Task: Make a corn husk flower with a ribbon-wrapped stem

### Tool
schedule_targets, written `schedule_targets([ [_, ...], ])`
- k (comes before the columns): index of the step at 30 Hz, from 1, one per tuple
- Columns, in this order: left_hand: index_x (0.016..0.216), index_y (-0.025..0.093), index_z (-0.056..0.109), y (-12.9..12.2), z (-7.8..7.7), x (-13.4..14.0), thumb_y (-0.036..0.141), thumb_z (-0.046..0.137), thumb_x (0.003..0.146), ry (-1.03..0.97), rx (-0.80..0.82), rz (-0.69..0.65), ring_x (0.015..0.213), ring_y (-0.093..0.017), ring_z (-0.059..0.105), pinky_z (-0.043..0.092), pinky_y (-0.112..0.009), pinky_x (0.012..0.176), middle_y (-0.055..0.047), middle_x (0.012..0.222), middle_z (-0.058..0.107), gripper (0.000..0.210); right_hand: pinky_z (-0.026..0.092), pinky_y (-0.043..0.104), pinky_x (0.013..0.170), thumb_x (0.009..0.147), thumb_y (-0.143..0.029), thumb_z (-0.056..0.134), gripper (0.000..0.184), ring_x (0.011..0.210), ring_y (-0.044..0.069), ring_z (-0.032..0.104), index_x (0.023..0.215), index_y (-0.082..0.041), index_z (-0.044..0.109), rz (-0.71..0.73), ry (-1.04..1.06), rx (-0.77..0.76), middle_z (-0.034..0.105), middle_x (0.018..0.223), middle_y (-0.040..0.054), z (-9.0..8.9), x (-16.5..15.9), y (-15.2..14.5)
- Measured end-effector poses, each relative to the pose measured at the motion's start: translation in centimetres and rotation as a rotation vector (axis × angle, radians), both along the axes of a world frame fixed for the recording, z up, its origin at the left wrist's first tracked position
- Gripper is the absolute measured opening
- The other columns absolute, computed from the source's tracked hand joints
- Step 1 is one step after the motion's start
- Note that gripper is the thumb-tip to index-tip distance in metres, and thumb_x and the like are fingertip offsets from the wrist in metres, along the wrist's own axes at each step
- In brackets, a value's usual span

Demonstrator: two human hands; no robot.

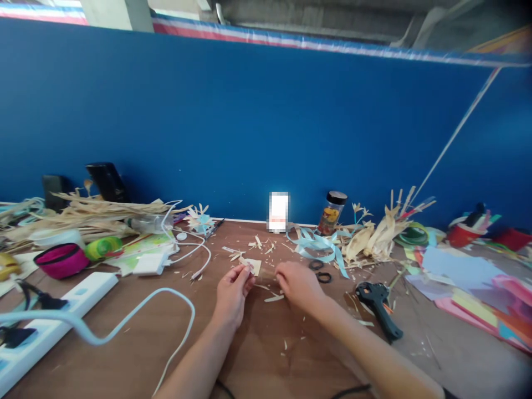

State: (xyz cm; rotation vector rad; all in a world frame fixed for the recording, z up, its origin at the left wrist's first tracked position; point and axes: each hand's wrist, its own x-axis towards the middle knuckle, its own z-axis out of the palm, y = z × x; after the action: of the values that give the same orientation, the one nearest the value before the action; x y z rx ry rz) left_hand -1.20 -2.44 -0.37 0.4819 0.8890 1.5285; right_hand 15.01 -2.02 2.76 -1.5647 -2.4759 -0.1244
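Note:
My left hand [233, 291] is closed in a pinch on a small pale piece of dried husk [256, 267], above the middle of the table. To its right, my right hand [298, 284] is curled with the fingertips pressed together. What it holds, if anything, is too small to make out. Cut husk scraps [273, 298] lie between and around the two hands. A pair of black handle loops [323, 276], seemingly of scissors, rests just beyond my right hand, near a tangled light-blue ribbon [322, 244].
A glue gun [379, 310] lies right of my right forearm, near coloured paper [461, 271]. Husk bundles [376, 235] and a black-lidded jar [331, 212] stand behind. On the left are a power strip [78, 307], a looping cable [166, 291] and a white adapter [150, 264].

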Motion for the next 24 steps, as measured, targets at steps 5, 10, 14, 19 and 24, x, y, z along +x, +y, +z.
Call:
schedule_targets([
  [5, 0.075, 0.011, 0.063, -0.1, 0.0, 0.1, 0.018, 0.07, 0.061, 0.01, 0.017, -0.051, 0.059, -0.005, 0.057, 0.049, -0.016, 0.058, -0.002, 0.074, 0.063, 0.017, 0.034, 0.024, 0.062, 0.088, -0.025, 0.029, 0.026, 0.077, 0.016, 0.053, 0.091, -0.02, 0.054, -0.232, -0.039, -0.02, 0.06, 0.087, 0.0039, 2.5, 2.7, 3.4],
  [10, 0.074, 0.012, 0.063, -0.2, 0.0, 0.0, 0.016, 0.07, 0.06, 0.01, 0.016, -0.028, 0.06, -0.006, 0.058, 0.049, -0.016, 0.058, -0.002, 0.073, 0.064, 0.016, 0.035, 0.028, 0.07, 0.083, -0.024, 0.039, 0.023, 0.092, 0.022, 0.052, 0.1, -0.019, 0.054, -0.263, -0.101, -0.069, 0.059, 0.097, 0.0097, 2.9, 4.3, 4.9],
  [14, 0.075, 0.012, 0.063, 0.0, 0.0, -0.2, 0.014, 0.068, 0.062, -0.016, 0.024, -0.012, 0.062, -0.006, 0.059, 0.049, -0.016, 0.058, -0.002, 0.074, 0.064, 0.014, 0.038, 0.027, 0.068, 0.081, -0.024, 0.045, 0.018, 0.085, 0.02, 0.056, 0.088, -0.021, 0.061, -0.211, -0.145, -0.173, 0.063, 0.091, 0.0071, 2.2, 4.3, 4.5],
  [19, 0.074, 0.012, 0.062, 0.2, -0.1, -0.4, 0.012, 0.067, 0.063, -0.024, 0.019, 0.016, 0.061, -0.006, 0.059, 0.049, -0.015, 0.056, -0.003, 0.075, 0.065, 0.012, 0.04, 0.026, 0.062, 0.075, -0.017, 0.05, 0.013, 0.077, 0.02, 0.059, 0.078, -0.018, 0.063, -0.195, -0.192, -0.271, 0.064, 0.086, 0.0083, 1.4, 3.6, 4.7],
  [24, 0.075, 0.012, 0.063, 0.3, 0.1, -0.5, 0.011, 0.066, 0.064, -0.032, 0.004, 0.047, 0.06, -0.006, 0.058, 0.049, -0.014, 0.055, -0.002, 0.073, 0.064, 0.011, 0.04, 0.029, 0.064, 0.077, -0.01, 0.043, 0.02, 0.079, 0.023, 0.059, 0.078, -0.01, 0.063, -0.2, -0.194, -0.272, 0.063, 0.084, 0.0155, 0.6, 3.3, 5.3],
])
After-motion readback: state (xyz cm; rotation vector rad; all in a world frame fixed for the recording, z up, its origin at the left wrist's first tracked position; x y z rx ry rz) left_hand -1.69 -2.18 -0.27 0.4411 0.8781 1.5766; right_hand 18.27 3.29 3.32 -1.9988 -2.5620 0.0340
